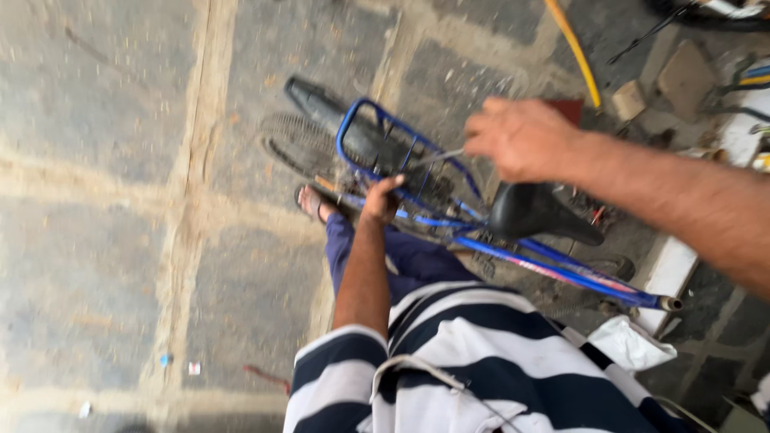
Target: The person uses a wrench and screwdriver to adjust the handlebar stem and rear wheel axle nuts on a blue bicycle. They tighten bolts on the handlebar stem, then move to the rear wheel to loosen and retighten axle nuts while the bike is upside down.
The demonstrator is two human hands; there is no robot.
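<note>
Bicycle (513, 256) with blue frame is laid on the paved floor (96, 240), rear rack (401, 160) up. Left hand (381, 199) is clamped on the rack's lower rail. Right hand (521, 138) is closed on a thin metal tool (433, 158), just above the black saddle (533, 212).

Left hand (382, 196) grips blue bicycle rack (377, 144); right hand (521, 138) holds thin metal tool (433, 158) above.
</note>
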